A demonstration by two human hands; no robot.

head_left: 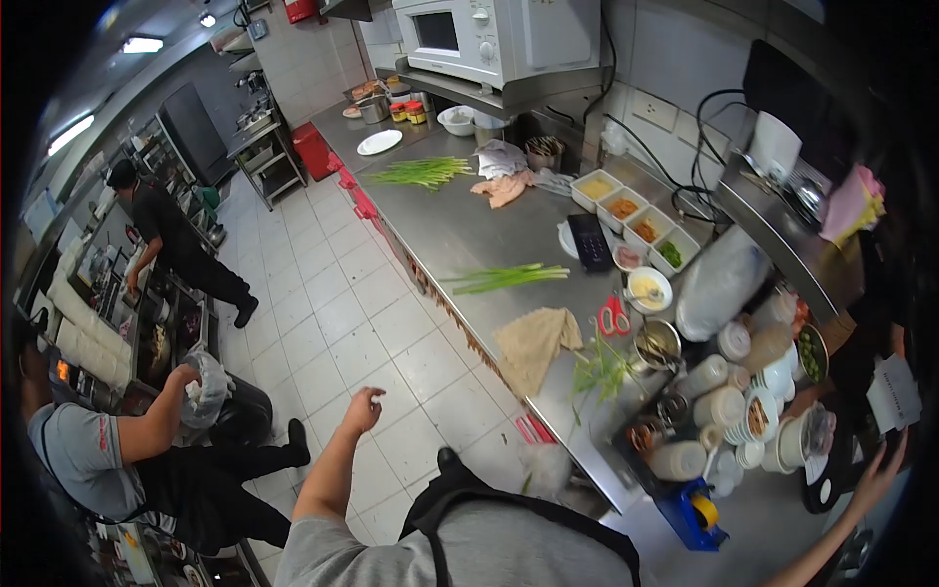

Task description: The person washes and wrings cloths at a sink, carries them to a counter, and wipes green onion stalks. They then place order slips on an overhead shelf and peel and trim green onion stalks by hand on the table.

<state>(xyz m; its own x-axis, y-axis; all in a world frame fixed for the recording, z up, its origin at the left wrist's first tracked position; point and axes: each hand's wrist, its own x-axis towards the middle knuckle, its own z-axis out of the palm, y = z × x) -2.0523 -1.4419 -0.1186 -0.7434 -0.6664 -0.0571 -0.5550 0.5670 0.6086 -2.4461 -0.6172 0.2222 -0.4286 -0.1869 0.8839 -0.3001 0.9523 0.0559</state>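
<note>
My left hand [364, 409] hangs over the tiled floor, away from the counter. Its fingers are loosely bent, with a gap at the thumb and no object visible in them. At the far right, my right hand [878, 477] reaches out with its fingers stretched and apart. Just beyond those fingertips is a white printed box [894, 393]; whether they touch it I cannot tell. Near that arm are a black round object [825, 491], stacked white tubs [782, 450] and a blue tape dispenser [693, 523] with yellow tape.
The steel counter [421, 220] carries green stalks [509, 278], a tan cloth [536, 344], red-handled scissors [613, 316], food containers [623, 208] and several bottles. A microwave [455, 37] sits above. Two people work on the left, one holding a plastic bag [205, 387] by a black bin [245, 411].
</note>
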